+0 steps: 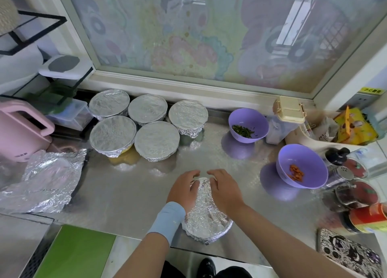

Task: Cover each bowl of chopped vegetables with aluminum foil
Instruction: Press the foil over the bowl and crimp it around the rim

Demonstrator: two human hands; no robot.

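Left hand (184,188) and right hand (225,188) grip foil-wrapped bowl (206,217) at near edge of counter (125,189), fingers curled over its far rim. 5 covered bowls (157,139) back left. 2 purple bowls uncovered, right: greens bowl (259,118), orange-pieces bowl (312,162).

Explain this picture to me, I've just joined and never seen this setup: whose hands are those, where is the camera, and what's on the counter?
No machine here: a person works bare-handed, and the single camera sits on their head, looking down. The left hand and right hand cup a foil-wrapped bowl at the near edge of the metal counter, fingers curled over its far rim. Behind it stand five bowls already foiled. To the right, a purple bowl of chopped greens and a purple bowl of orange bits are uncovered. A loose foil sheet lies at the left.
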